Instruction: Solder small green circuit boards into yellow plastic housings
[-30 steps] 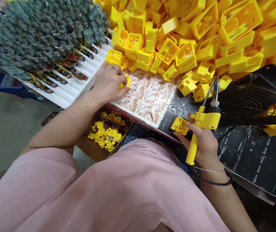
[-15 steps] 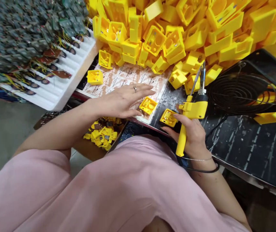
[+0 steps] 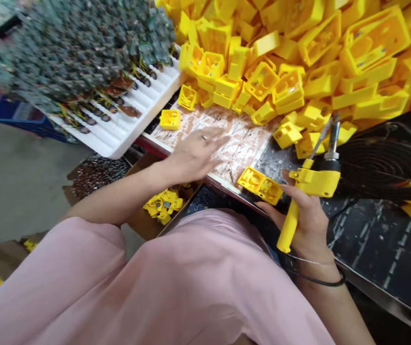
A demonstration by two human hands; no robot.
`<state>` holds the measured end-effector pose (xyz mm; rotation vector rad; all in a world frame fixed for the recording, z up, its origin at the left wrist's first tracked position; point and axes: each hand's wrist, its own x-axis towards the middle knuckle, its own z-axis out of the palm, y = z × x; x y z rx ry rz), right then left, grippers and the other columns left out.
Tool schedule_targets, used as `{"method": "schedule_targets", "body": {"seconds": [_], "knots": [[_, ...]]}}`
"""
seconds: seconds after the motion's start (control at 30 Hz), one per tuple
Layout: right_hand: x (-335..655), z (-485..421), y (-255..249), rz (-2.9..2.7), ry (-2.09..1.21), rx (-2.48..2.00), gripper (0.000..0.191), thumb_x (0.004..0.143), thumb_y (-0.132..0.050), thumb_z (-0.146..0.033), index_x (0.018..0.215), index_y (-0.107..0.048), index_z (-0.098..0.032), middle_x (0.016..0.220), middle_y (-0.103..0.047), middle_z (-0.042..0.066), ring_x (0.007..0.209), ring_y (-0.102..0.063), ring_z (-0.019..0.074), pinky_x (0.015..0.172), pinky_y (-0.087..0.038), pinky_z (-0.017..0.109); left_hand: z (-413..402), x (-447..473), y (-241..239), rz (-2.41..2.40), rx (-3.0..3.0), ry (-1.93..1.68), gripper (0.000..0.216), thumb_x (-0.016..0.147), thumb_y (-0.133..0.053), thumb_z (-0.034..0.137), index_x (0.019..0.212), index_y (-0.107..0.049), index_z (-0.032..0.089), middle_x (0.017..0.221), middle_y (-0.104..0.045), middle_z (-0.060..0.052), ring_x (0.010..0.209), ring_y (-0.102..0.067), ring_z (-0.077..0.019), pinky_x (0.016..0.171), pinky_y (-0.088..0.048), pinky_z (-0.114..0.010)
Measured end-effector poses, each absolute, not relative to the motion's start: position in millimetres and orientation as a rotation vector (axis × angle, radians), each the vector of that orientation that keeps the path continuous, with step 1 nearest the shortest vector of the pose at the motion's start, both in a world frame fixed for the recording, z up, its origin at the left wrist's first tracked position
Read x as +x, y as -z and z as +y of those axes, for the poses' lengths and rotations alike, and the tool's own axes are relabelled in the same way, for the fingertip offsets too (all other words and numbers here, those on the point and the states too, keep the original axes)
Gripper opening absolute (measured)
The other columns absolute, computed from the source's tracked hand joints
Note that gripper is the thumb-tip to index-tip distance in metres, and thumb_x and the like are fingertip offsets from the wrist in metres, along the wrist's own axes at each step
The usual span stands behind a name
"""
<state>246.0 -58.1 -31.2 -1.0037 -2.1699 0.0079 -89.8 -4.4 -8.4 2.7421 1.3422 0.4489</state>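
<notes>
My right hand (image 3: 304, 218) is closed around the handle of a yellow soldering gun (image 3: 308, 184), whose metal tip points up and away. Its index finger touches a small yellow plastic housing (image 3: 270, 190) at the bench edge, and a second housing (image 3: 250, 178) lies against that one. My left hand (image 3: 195, 154) hovers flat over a printed label sheet (image 3: 227, 143), fingers stretched out and blurred by motion, holding nothing. Another yellow housing (image 3: 170, 119) sits alone at the sheet's far left corner.
A big heap of yellow plastic housings (image 3: 299, 57) fills the back of the bench. A white tray (image 3: 126, 129) of circuit boards with wires stands at the left. A black fan grille (image 3: 385, 160) is at the right. A cardboard box with small yellow parts (image 3: 162, 206) sits below the bench.
My left hand let go of a yellow housing near my right hand, and it now lies against the one my right finger touches. The left hand has drawn back over the sheet.
</notes>
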Motion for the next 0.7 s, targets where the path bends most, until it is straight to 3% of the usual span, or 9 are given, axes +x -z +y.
{"method": "schedule_targets", "body": {"seconds": [0.1,0.2,0.3,0.4,0.5,0.6,0.7], "knots": [[230.1,-48.1,26.7,-2.21,0.079,-0.934,0.053,0.098,-0.083,-0.037,0.143,-0.058,-0.025,0.117,-0.079,0.009,0.104,-0.08,0.0289,0.094,-0.065,0.043,2.5,-139.0,7.3,1.878,2.587,-0.303,0.054,0.11,-0.039,0.04,0.158,-0.053,0.02,0.169,-0.055,-0.012,0.159,-0.048,-0.0319,0.133,-0.036,-0.062],[209.9,-39.2,25.1,-2.262,0.173,-0.902,0.036,0.104,-0.074,-0.039,0.135,-0.063,-0.024,0.099,-0.076,0.006,0.087,-0.074,0.0232,0.087,-0.058,0.037,12.1,-165.2,11.1,2.067,2.462,-0.232,0.053,0.108,-0.039,0.032,0.158,-0.053,0.017,0.168,-0.057,-0.012,0.159,-0.047,-0.0325,0.137,-0.025,-0.068],[203.2,-36.1,27.5,-2.332,0.229,-0.876,0.035,0.104,-0.073,-0.034,0.136,-0.065,-0.022,0.085,-0.07,0.003,0.078,-0.068,0.0205,0.077,-0.051,0.031,13.7,-159.0,10.6,1.957,2.551,-0.113,0.051,0.109,-0.037,0.029,0.153,-0.059,0.013,0.155,-0.066,-0.016,0.143,-0.06,-0.0324,0.13,-0.038,-0.065],[212.9,-37.0,29.7,-2.327,0.252,-0.856,0.038,0.104,-0.074,-0.034,0.139,-0.065,-0.022,0.076,-0.064,-0.001,0.065,-0.06,0.0171,0.066,-0.045,0.029,5.9,-123.1,1.9,1.764,2.677,-0.032,0.052,0.111,-0.048,0.045,0.152,-0.064,0.019,0.142,-0.073,-0.015,0.125,-0.069,-0.0296,0.107,-0.058,-0.047],[224.3,-36.2,27.7,-2.296,0.276,-0.844,0.042,0.101,-0.077,-0.035,0.14,-0.065,-0.021,0.079,-0.069,-0.001,0.061,-0.059,0.0162,0.061,-0.043,0.029,1.3,-69.6,-9.6,1.689,2.627,0.017,0.054,0.111,-0.051,0.058,0.152,-0.067,0.027,0.151,-0.067,-0.015,0.117,-0.073,-0.0272,0.085,-0.061,-0.035],[227.4,-35.1,23.0,-2.302,0.301,-0.846,0.034,0.102,-0.076,-0.03,0.133,-0.068,-0.021,0.078,-0.069,0.0,0.061,-0.059,0.0159,0.062,-0.046,0.028,5.3,-25.0,-22.5,1.601,2.553,0.045,0.062,0.111,-0.047,0.066,0.155,-0.065,0.026,0.162,-0.059,-0.018,0.126,-0.074,-0.0311,0.087,-0.062,-0.037],[227.9,-38.3,20.0,-2.327,0.292,-0.892,0.031,0.102,-0.074,-0.025,0.131,-0.066,-0.021,0.085,-0.072,0.001,0.067,-0.064,0.0175,0.068,-0.049,0.03,10.2,-13.8,-36.5,1.444,2.469,0.109,0.058,0.116,-0.043,0.053,0.163,-0.055,0.021,0.17,-0.052,-0.018,0.138,-0.07,-0.0311,0.1,-0.061,-0.038]]}}
